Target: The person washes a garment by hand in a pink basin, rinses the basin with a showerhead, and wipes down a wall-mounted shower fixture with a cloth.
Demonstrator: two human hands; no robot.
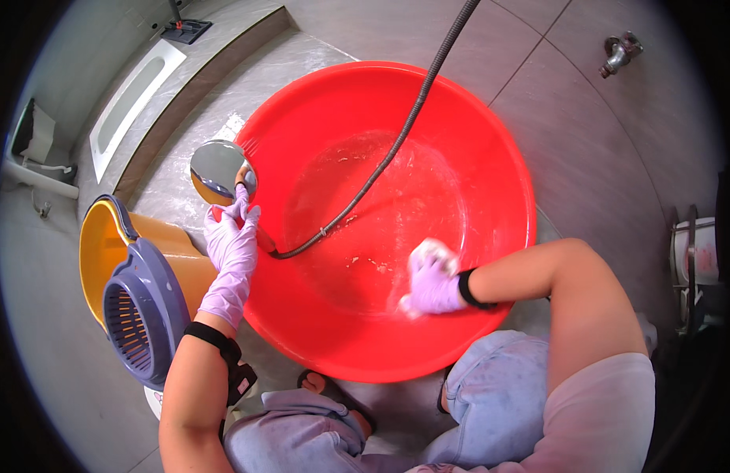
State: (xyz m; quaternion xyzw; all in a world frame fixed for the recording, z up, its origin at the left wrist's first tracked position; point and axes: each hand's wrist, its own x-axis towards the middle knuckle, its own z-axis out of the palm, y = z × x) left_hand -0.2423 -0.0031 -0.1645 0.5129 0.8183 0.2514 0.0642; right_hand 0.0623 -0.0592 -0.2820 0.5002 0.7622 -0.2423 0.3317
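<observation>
A large red plastic basin point(394, 369) stands on the floor in front of me, with wet streaks and pale flecks over its bottom. My left hand point(231, 236), in a thin lilac glove, grips a handheld shower head point(214, 165) at the basin's left rim. Its round, mirror-like back faces up, and fine water jets show beside it. From its handle the ribbed grey hose point(400, 133) curves across the basin. Inside the basin's lower right, my gloved right hand point(433, 287) presses a wet white cloth point(433, 251) against the red plastic; motion blurs it.
A yellow mop bucket point(169, 236) with a grey wringer point(134, 325) stands close left of my left arm. Behind it runs a raised tiled ledge point(205, 88) with a white-framed recess point(137, 94) and a flat mop head point(187, 31). A metal tap point(622, 53) projects at upper right.
</observation>
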